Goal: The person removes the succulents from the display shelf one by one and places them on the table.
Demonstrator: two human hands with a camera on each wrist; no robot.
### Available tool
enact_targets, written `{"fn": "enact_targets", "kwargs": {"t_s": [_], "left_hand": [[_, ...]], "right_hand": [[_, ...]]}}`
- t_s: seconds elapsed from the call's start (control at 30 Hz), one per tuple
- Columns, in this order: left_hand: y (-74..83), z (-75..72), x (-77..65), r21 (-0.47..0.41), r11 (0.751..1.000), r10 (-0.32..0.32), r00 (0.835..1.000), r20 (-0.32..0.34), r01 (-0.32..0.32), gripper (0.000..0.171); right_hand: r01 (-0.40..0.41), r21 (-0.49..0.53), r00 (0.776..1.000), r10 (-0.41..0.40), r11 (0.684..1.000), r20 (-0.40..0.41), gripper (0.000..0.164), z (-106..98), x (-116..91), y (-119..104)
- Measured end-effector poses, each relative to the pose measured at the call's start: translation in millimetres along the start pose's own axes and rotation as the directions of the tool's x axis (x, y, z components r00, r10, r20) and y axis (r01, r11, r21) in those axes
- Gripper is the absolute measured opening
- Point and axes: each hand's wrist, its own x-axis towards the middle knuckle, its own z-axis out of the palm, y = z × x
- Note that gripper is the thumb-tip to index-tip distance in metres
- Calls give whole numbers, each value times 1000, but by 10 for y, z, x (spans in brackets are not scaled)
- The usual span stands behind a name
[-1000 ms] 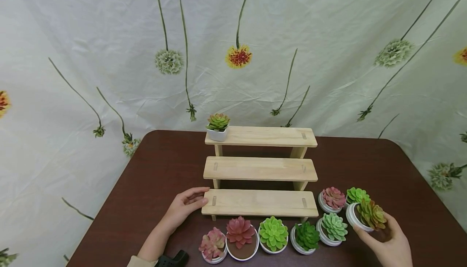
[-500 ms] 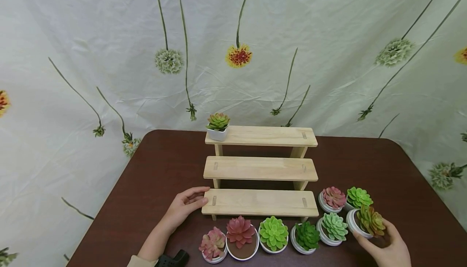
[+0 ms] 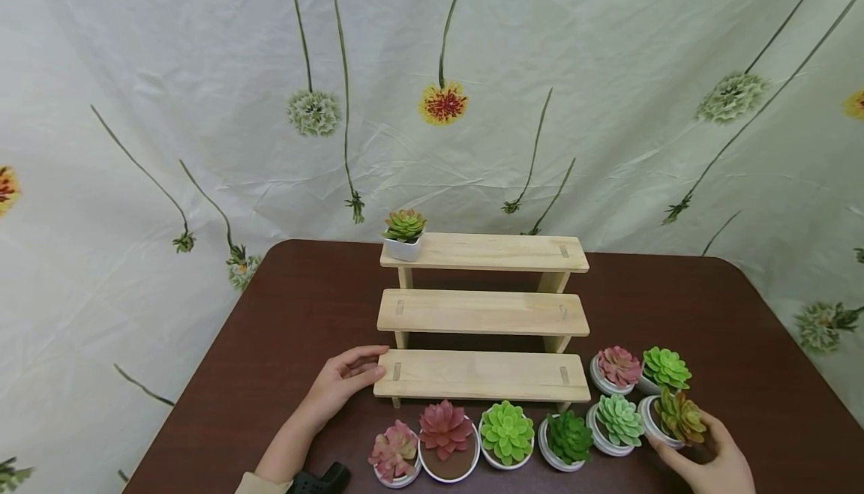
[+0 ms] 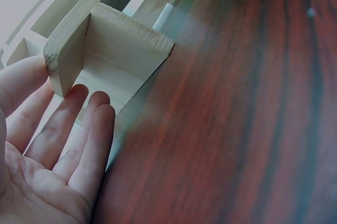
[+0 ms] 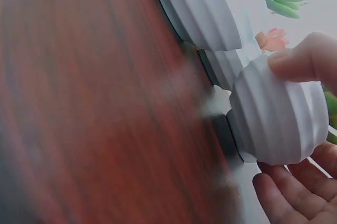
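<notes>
Three wooden boards form a stepped display shelf [image 3: 483, 314]. My left hand [image 3: 340, 387] touches the left end of its lowest board, thumb and fingertips against the edge; in the left wrist view the fingers [image 4: 97, 140] lie nearly straight beside the board. At the right, my right hand [image 3: 709, 455] holds a potted succulent [image 3: 680, 415] with olive-green, reddish leaves. Its ribbed white pot [image 5: 279, 113] sits between thumb and fingers in the right wrist view, upright, its base at or very near the table. A bright green succulent [image 3: 666, 368] and a mint-green one [image 3: 619, 419] stand close by.
A small succulent in a square white pot [image 3: 404, 249] stands on the top board's left end. Several potted succulents line the table before the shelf, including a dark red one [image 3: 445, 430]. A pink one [image 3: 618, 366] stands right of the shelf. A flowered cloth [image 3: 499, 44] hangs behind the table [image 3: 304, 291].
My right hand has lowered the olive-green succulent toward the table, beside the mint-green one, and its pot has turned more upright. My left hand stays at the shelf's end.
</notes>
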Motion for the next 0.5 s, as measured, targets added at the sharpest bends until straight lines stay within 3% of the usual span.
{"fn": "enact_targets", "kwargs": {"t_s": [0.5], "left_hand": [[1,1,-1,8,1000,-8,1000,-1,8,40]], "right_hand": [[41,-22,999,-40,999,28,86,4,41,88]]}}
